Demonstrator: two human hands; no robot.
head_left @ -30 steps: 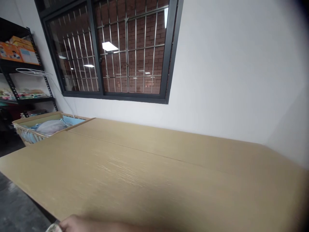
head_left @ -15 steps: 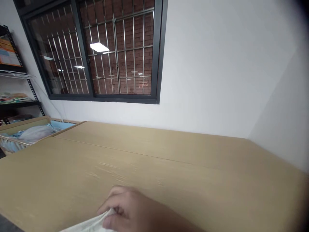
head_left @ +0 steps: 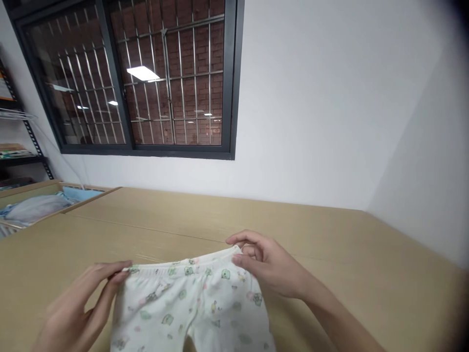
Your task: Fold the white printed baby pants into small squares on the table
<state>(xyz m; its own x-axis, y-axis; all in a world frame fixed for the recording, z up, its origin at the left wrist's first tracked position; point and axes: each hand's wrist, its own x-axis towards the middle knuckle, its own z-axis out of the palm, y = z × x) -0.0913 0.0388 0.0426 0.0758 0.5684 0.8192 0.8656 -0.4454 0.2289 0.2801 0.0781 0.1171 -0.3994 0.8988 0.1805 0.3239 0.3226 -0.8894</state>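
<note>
Small white pants with a green, pink and yellow print hang by their elastic waistband, stretched between my two hands. My left hand pinches the left end of the waistband between thumb and fingers. At the right end, higher up, my right hand grips the waistband with thumb and fingers. Both legs of the pants run down out of the bottom of the view. Behind and below them lies the tan tabletop.
A wooden crib holding light-blue bedding and a pale bundle stands at the far left. Behind it is a black metal shelf. A white wall with a barred, dark-framed window rises behind the table.
My right hand has risen and moved right, bringing the pants into view. My left hand has come in at the lower left, holding the waistband. The view has shifted slightly right.
</note>
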